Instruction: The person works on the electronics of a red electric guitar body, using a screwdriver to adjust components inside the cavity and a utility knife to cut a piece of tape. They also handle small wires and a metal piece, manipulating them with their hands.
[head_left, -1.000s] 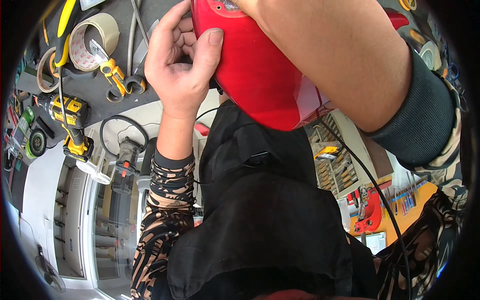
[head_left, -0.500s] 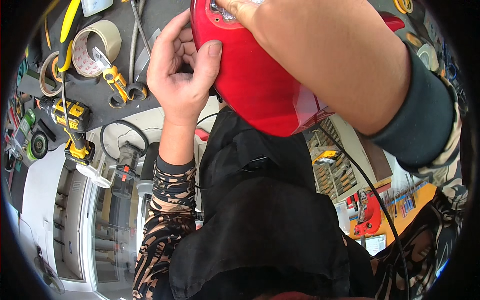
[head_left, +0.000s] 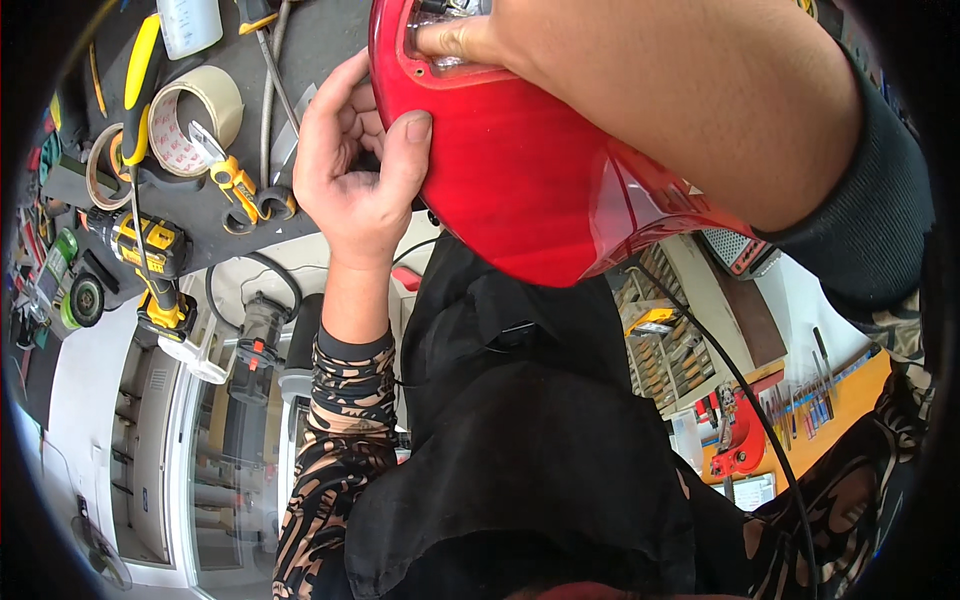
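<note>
A glossy red electric guitar body [head_left: 520, 170] leans against my front, its back toward me. Near its upper edge is a cavity lined with shiny foil [head_left: 452, 62], with wiring inside. My left hand [head_left: 365, 165] grips the body's left rim, thumb on the red face and fingers curled at the edge. Over the body from the right comes my right hand [head_left: 530, 35], one finger reaching down into the cavity. The rest of its fingers are hidden or out of the picture, so its hold cannot be made out. A black cable [head_left: 720, 350] runs down from beside the body.
On the dark bench at left lie a tape roll [head_left: 215, 105], yellow-handled snips [head_left: 235, 185], a yellow-black cordless drill [head_left: 150, 250] and a yellow-handled screwdriver [head_left: 140, 80]. A corded power tool [head_left: 260, 345] hangs below the edge. At lower right are a file rack [head_left: 665, 350] and a red tool [head_left: 740, 440].
The guitar body has shifted slightly down and left in view, showing more of the cavity. My right forearm has moved a little right, its finger still in the cavity. My left hand keeps its grip.
</note>
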